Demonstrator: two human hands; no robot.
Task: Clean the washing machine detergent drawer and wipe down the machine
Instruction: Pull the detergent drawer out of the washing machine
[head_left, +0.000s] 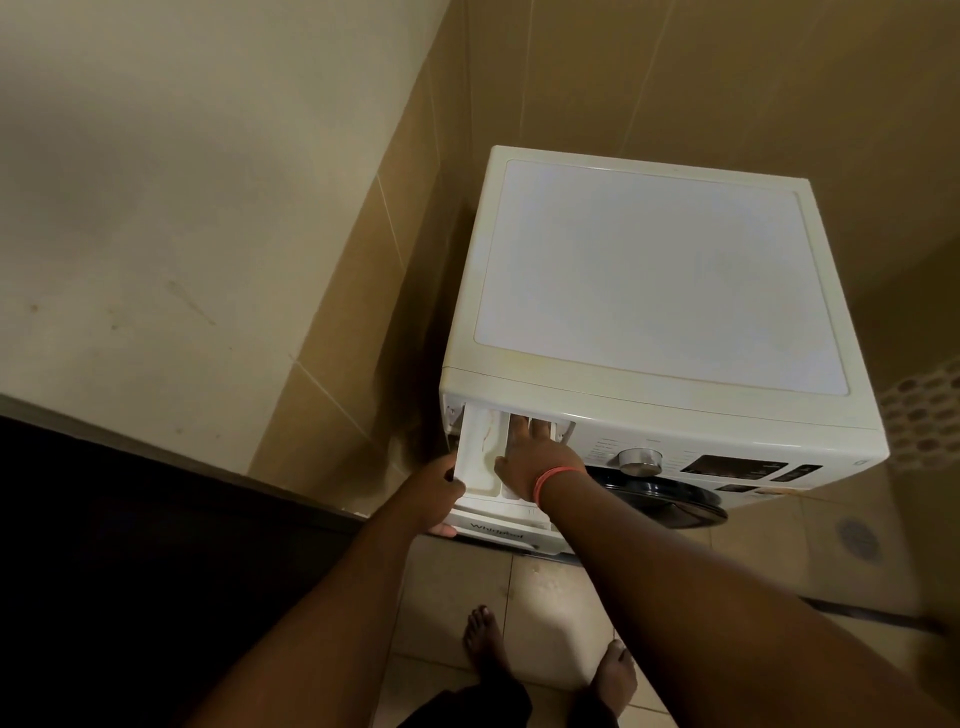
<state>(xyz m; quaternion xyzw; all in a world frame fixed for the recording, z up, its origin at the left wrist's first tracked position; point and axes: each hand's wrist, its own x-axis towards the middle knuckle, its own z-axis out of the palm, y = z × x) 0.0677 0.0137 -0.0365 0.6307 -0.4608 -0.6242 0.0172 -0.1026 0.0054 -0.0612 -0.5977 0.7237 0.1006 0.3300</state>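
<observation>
"whirlpool" on the detergent drawer (501, 532) front, control panel (748, 470) labels too small to read

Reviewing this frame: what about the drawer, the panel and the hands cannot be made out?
Head view:
- Right compartments of the detergent drawer: covered by the right hand.
- Control panel labels: too small and blurred.
- Left hand fingertips: hidden behind the drawer's side.
- Door: mostly hidden below the panel.

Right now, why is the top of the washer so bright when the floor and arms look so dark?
Head view: light falls on the white washing machine's flat lid, which shines pale; the tiled floor and both arms sit in dim shadow; the wide lens bends the walls; the right hand in the white plastic detergent drawer looks slightly soft.
</observation>
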